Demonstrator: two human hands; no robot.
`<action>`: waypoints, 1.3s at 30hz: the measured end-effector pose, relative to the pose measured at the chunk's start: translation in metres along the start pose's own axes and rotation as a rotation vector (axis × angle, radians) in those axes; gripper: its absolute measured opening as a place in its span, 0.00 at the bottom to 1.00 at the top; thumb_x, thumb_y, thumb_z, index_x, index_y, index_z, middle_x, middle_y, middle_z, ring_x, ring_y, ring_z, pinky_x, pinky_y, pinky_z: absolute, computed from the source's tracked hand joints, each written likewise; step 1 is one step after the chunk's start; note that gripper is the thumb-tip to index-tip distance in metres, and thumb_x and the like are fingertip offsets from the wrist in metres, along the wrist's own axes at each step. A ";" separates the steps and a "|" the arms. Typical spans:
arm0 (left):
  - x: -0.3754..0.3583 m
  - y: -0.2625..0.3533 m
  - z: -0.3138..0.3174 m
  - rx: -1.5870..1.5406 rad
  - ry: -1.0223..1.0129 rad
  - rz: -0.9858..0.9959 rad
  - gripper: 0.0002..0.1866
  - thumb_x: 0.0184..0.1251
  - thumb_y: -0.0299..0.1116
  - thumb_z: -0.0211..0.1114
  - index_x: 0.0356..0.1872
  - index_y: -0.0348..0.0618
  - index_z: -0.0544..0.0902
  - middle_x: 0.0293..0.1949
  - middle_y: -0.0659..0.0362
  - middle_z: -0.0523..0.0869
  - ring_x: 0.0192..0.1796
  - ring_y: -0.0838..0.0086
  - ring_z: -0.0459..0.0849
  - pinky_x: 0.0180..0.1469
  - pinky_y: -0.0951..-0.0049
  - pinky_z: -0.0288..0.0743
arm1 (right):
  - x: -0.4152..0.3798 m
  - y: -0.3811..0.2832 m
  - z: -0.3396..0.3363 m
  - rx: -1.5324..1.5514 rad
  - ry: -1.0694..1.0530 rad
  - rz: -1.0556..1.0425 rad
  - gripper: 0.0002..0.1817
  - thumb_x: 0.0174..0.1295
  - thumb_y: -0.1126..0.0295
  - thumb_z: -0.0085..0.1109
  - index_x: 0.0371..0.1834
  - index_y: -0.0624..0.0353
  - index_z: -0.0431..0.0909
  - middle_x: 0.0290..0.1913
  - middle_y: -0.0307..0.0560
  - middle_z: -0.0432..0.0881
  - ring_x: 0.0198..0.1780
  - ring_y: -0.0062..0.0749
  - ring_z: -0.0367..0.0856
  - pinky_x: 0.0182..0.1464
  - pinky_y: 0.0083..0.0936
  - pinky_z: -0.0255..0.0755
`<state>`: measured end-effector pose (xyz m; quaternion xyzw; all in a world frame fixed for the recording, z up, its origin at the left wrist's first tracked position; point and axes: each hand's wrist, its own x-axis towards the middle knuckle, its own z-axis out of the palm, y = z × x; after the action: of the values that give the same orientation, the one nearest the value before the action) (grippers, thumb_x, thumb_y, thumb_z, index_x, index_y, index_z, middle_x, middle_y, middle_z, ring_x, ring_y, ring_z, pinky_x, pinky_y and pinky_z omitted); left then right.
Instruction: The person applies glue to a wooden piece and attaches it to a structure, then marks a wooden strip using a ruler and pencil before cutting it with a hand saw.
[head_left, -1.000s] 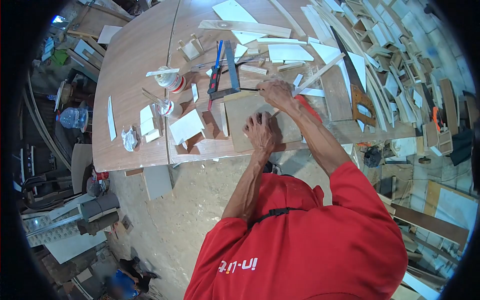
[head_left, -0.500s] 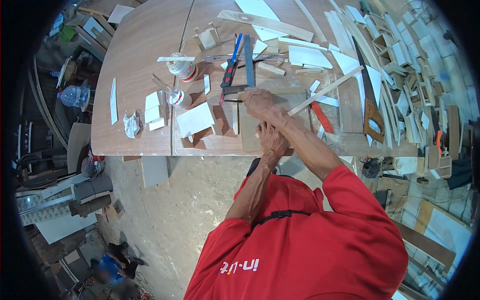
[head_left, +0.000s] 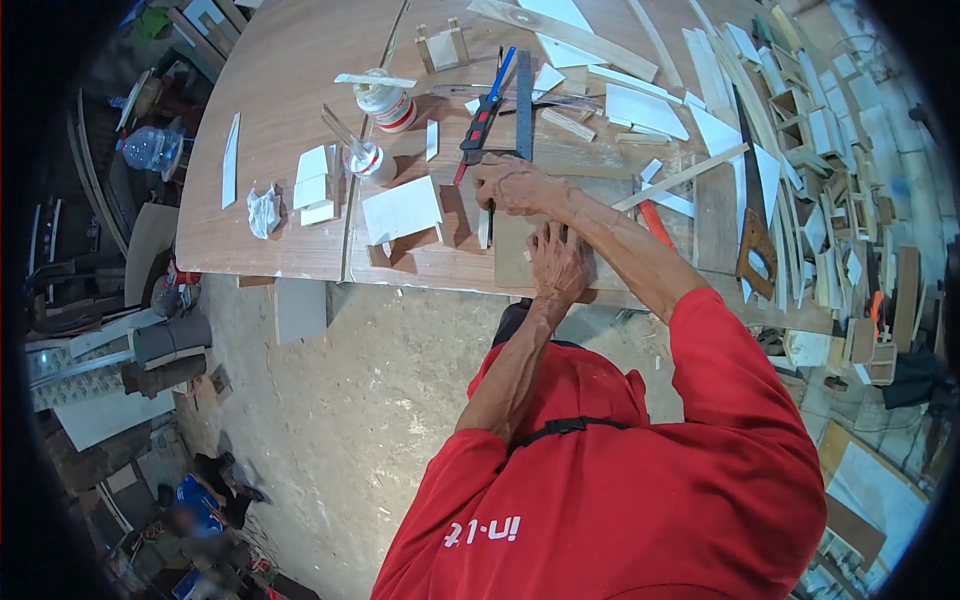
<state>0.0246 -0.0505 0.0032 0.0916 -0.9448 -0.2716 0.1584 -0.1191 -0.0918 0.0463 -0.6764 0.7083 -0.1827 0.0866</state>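
My right hand point(head_left: 520, 186) is closed in a fist over the left part of a flat brown board point(head_left: 515, 260). A thin dark object point(head_left: 491, 212) pokes out beneath its fingers; its kind is hard to make out. My left hand point(head_left: 558, 262) rests on the board just below, fingers stretched and apart, pressing down. Beyond my right hand lie a metal ruler-like blade point(head_left: 525, 100) and a black, red and blue tool point(head_left: 484, 122). A narrow wooden strip point(head_left: 680, 178) slants to the right of my right forearm, over a red-orange object point(head_left: 655, 224).
A handsaw point(head_left: 756, 245) lies at right beside many wood offcuts. To the left stand a white tub point(head_left: 397, 112), a small glue container point(head_left: 372, 163) with sticks in it, white panel pieces point(head_left: 402, 213) and a crumpled cloth point(head_left: 264, 211). A person point(head_left: 205, 505) is at the lower left.
The camera view has shifted slightly. My right hand has turned, so the thin dark object now points down instead of left. My left hand stays pressed on the board.
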 end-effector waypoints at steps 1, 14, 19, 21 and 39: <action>0.001 0.002 -0.002 0.014 0.033 0.020 0.21 0.58 0.36 0.60 0.54 0.44 0.75 0.52 0.49 0.72 0.56 0.53 0.67 0.56 0.51 0.59 | -0.002 0.003 0.003 0.002 -0.004 -0.004 0.02 0.46 0.70 0.62 0.21 0.50 0.78 0.38 0.37 0.75 0.48 0.36 0.73 0.48 0.34 0.70; 0.005 0.004 -0.003 0.006 0.029 0.023 0.17 0.59 0.36 0.61 0.51 0.46 0.77 0.47 0.53 0.75 0.51 0.55 0.71 0.52 0.54 0.62 | -0.103 -0.021 -0.044 0.252 0.836 0.681 0.07 0.59 0.71 0.57 0.36 0.60 0.83 0.35 0.55 0.83 0.38 0.46 0.83 0.42 0.37 0.75; 0.005 0.001 -0.002 0.034 0.079 0.061 0.14 0.62 0.37 0.59 0.48 0.48 0.78 0.46 0.54 0.76 0.50 0.57 0.71 0.52 0.55 0.62 | -0.249 -0.042 -0.066 0.097 0.890 1.262 0.11 0.58 0.66 0.59 0.38 0.60 0.84 0.29 0.56 0.83 0.30 0.41 0.83 0.34 0.33 0.73; 0.009 0.004 -0.004 0.072 0.042 0.016 0.14 0.62 0.37 0.60 0.48 0.49 0.78 0.46 0.54 0.76 0.51 0.57 0.71 0.52 0.55 0.62 | -0.286 -0.047 -0.058 0.023 0.871 1.406 0.11 0.57 0.64 0.59 0.35 0.60 0.85 0.28 0.56 0.83 0.29 0.44 0.82 0.34 0.34 0.73; 0.019 -0.002 -0.001 0.053 0.077 -0.018 0.11 0.64 0.36 0.58 0.45 0.46 0.76 0.46 0.53 0.74 0.54 0.55 0.71 0.51 0.52 0.64 | -0.249 -0.069 -0.004 -0.283 0.768 1.147 0.11 0.56 0.63 0.56 0.36 0.58 0.77 0.39 0.55 0.77 0.47 0.52 0.76 0.46 0.43 0.71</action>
<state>0.0074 -0.0575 0.0075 0.1145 -0.9441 -0.2441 0.1897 -0.0391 0.1539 0.0452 -0.0888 0.9505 -0.2403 -0.1759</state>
